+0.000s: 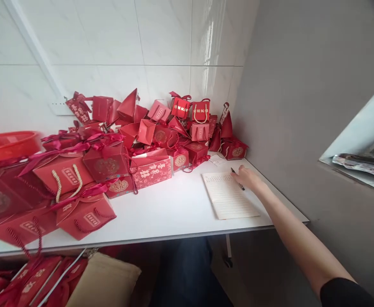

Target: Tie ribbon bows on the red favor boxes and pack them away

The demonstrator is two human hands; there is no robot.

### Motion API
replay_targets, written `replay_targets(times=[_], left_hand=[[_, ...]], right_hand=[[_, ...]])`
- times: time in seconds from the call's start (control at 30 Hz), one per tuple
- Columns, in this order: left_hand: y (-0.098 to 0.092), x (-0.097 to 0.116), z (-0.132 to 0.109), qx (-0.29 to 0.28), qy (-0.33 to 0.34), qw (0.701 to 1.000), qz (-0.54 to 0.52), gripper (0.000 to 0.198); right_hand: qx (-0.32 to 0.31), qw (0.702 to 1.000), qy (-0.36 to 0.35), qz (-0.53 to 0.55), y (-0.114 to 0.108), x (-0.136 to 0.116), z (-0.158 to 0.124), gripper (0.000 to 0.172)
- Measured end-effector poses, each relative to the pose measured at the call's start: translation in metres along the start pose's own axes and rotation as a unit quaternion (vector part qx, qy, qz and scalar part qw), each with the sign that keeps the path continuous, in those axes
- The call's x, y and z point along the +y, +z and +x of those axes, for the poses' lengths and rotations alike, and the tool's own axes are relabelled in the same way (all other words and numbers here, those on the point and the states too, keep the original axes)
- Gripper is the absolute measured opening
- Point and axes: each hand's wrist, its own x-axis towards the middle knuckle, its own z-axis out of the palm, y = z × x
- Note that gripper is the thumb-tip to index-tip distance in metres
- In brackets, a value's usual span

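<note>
My right hand (250, 178) reaches in from the right over the notebook's right edge. Its fingers are closed on a dark pen (242, 187), which slants across the page with both ends showing. Beneath is an open lined notebook (230, 200) with several rows of small handwriting near its top. A white slip of paper (217, 160) rests just behind it. Several red gift boxes stand to the left, the nearest a floral red box (151, 174) with gold characters. My left hand is out of view.
A white table (161, 209) carries a large heap of red boxes with ribbons and rope handles. An orange-red basin (11, 145) stands at the left. Below the front edge sits an open cardboard box (105, 279) of red packaging. A grey panel (276, 111) borders the right side.
</note>
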Motion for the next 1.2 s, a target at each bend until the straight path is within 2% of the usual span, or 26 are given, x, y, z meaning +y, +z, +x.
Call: replay_targets(times=[0.07,0.1,0.17,0.23,0.3,0.33,0.43,0.57,0.67,0.77,0.83,0.87,0.97,1.03,1.2], left_hand=[[-0.009,0.030,0.030,-0.012,0.037,0.999,0.021,0.007],[-0.015,0.042,0.051,-0.005,0.057,0.998,0.033,0.011],[-0.033,0.058,0.101,0.105,0.126,0.979,0.118,0.016],[-0.054,0.058,0.151,0.193,0.210,0.939,0.194,0.017],[-0.073,0.045,0.189,0.204,0.284,0.902,0.255,0.015],[-0.079,0.036,0.201,0.206,0.302,0.895,0.257,0.016],[-0.088,0.014,0.206,0.211,0.288,0.905,0.232,0.022],[-0.086,0.011,0.181,0.188,0.207,0.922,0.268,0.027],[-0.084,0.018,0.168,0.198,0.139,0.924,0.297,0.036],[-0.081,0.021,0.167,0.188,0.111,0.928,0.301,0.037],[-0.078,0.019,0.168,0.176,0.108,0.930,0.304,0.037],[-0.077,0.018,0.168,0.170,0.110,0.930,0.307,0.037],[-0.074,0.014,0.169,0.164,0.113,0.929,0.310,0.040],[-0.072,0.013,0.169,0.168,0.115,0.930,0.308,0.040],[-0.071,0.013,0.172,0.188,0.109,0.932,0.290,0.038]], right_hand=[[-0.006,0.999,0.016,0.032,0.010,0.003,0.009,0.033],[-0.004,0.998,0.017,0.053,0.015,0.005,0.011,0.031],[0.005,0.995,0.008,0.103,0.022,0.009,0.014,0.030],[0.017,0.986,-0.003,0.164,0.024,0.016,0.018,0.036],[0.029,0.971,-0.009,0.236,0.021,0.025,0.023,0.037],[0.036,0.960,-0.008,0.276,0.019,0.029,0.025,0.036],[0.042,0.914,-0.002,0.403,0.016,0.034,0.033,0.032],[0.005,0.848,-0.007,0.530,0.027,0.023,0.033,0.020],[-0.033,0.793,0.003,0.609,0.040,0.011,0.026,0.034],[-0.046,0.746,0.003,0.664,0.049,0.004,0.019,0.042],[-0.033,0.751,-0.003,0.660,0.051,0.001,0.017,0.045],[-0.026,0.766,-0.005,0.642,0.051,0.000,0.016,0.044],[0.000,0.844,-0.006,0.536,0.051,-0.004,0.014,0.034],[0.015,0.882,-0.007,0.470,0.051,-0.005,0.012,0.030],[-0.007,0.913,-0.036,0.406,0.052,-0.006,0.009,0.034]])
